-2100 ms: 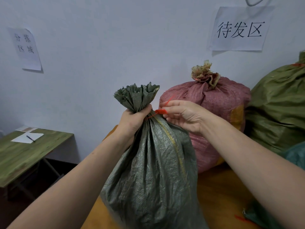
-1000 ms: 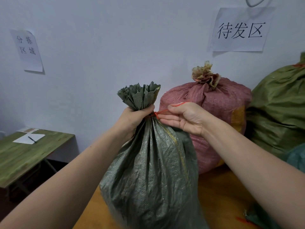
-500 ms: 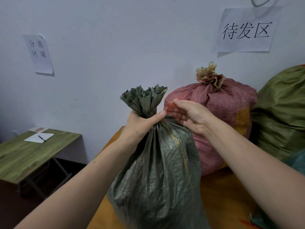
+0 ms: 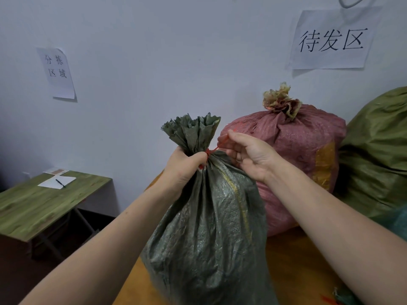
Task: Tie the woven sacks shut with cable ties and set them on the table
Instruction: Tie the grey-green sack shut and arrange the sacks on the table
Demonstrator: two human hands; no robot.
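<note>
A grey-green woven sack (image 4: 211, 234) stands upright on the orange-brown table (image 4: 293, 267) in front of me. Its gathered mouth fans out above the neck. My left hand (image 4: 187, 166) grips the bunched neck from the left. A red cable tie (image 4: 214, 149) circles the neck, and its tail runs up to the right into my right hand (image 4: 246, 154), which pinches it between thumb and fingers just beside the sack.
A tied pink sack (image 4: 301, 155) stands behind on the table, with a green sack (image 4: 378, 155) at its right. A low green-topped table (image 4: 37, 203) with paper and a pen stands at the left. Two paper signs hang on the white wall.
The red tie's tail now runs taut from the neck up into my right hand, which has lifted slightly. My left hand keeps its grip on the neck.
</note>
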